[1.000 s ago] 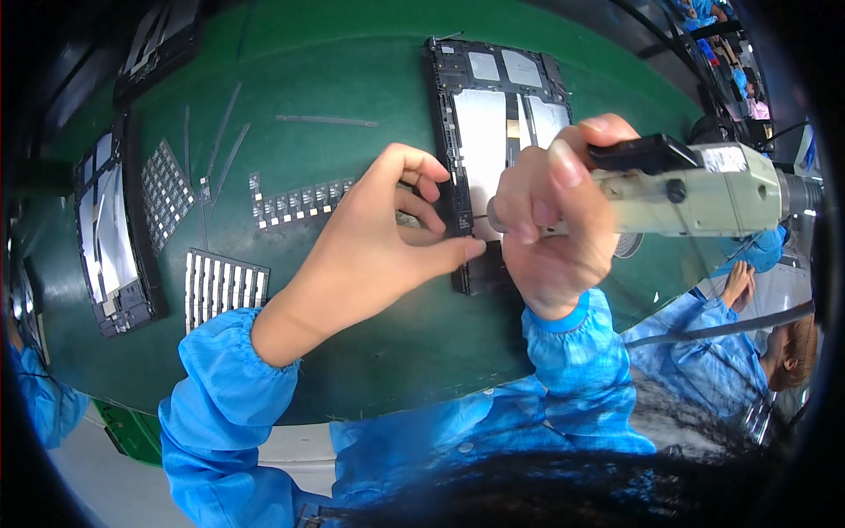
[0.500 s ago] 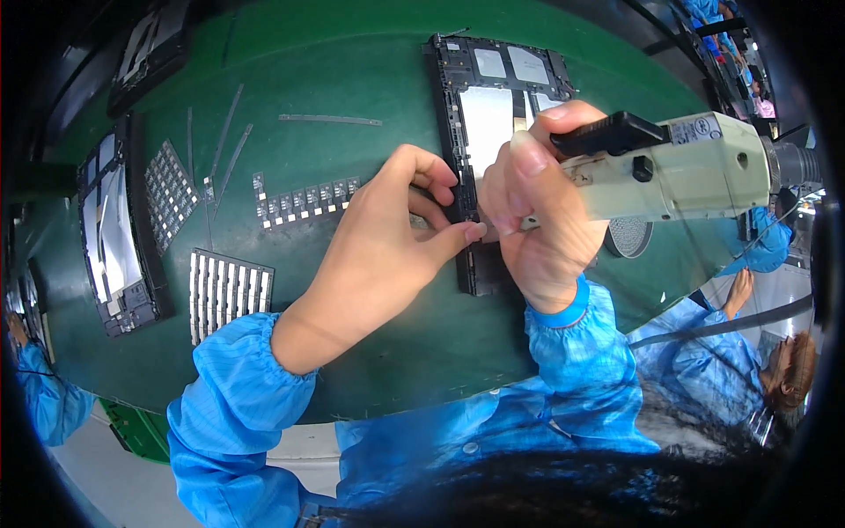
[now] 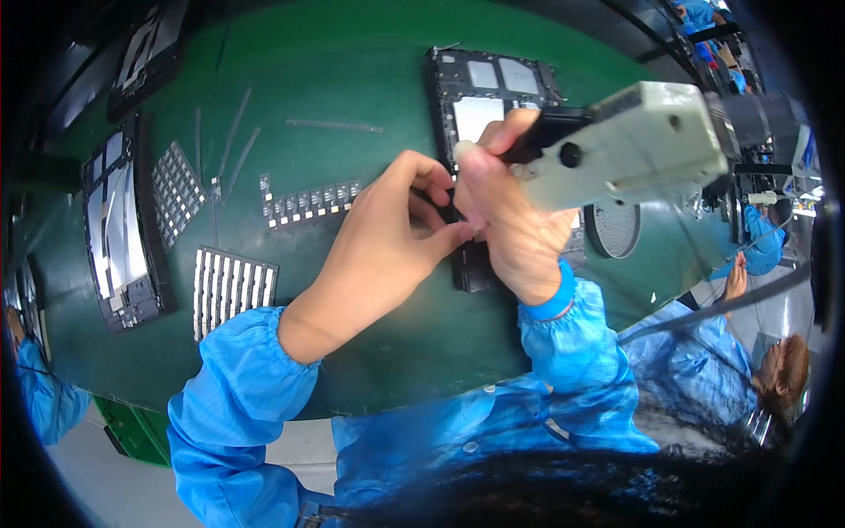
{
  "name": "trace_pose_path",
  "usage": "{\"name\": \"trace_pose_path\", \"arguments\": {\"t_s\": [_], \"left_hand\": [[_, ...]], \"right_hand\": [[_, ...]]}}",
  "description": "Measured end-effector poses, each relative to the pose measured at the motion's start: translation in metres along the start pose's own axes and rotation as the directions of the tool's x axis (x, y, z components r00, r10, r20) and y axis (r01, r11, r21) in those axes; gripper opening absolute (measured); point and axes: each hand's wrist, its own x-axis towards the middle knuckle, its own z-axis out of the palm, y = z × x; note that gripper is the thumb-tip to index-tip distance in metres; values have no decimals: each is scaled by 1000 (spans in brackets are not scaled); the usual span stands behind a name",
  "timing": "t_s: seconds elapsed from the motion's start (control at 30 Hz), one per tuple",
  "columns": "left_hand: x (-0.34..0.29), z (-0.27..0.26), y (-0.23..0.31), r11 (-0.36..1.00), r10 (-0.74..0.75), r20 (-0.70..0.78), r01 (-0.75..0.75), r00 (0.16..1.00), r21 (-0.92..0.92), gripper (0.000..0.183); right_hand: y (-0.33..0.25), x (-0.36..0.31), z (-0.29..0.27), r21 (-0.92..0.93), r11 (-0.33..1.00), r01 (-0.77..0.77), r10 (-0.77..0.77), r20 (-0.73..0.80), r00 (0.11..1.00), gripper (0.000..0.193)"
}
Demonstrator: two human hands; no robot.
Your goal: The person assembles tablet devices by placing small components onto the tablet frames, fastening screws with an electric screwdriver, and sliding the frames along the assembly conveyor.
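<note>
My right hand [image 3: 515, 198] is wrapped around a pale cream electric screwdriver [image 3: 634, 145] with a black lever, its body tilted up to the right. The tool's tip is hidden behind my hands. Beneath it lies an opened black device chassis [image 3: 481, 114] with silver panels. My left hand [image 3: 383, 216] is at the chassis's left edge, fingers curled and thumb close to the right hand's fingers. Whatever those left fingertips pinch is hidden.
On the green table [image 3: 378, 361] at left are a second opened chassis [image 3: 117, 224], sheets of small parts [image 3: 233, 290], a row of labels [image 3: 312, 204] and thin strips [image 3: 334, 126]. A round grey dish [image 3: 614, 231] stands right. A co-worker [image 3: 704, 361] sits at lower right.
The screwdriver's rear end has swung left and toward the camera, and my right hand has shifted slightly left. My left hand has stayed nearly in place at the chassis edge.
</note>
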Motion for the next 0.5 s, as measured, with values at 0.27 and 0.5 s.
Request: {"name": "trace_pose_path", "arguments": {"t_s": [0.27, 0.5], "left_hand": [[6, -1, -12, 995, 97, -14, -97, 995, 9, 48], [-5, -12, 1, 996, -17, -27, 19, 999, 83, 52]], "right_hand": [[11, 10, -13, 230, 970, -73, 16, 242, 970, 30], [-31, 12, -36, 64, 989, -131, 125, 101, 987, 25]]}}
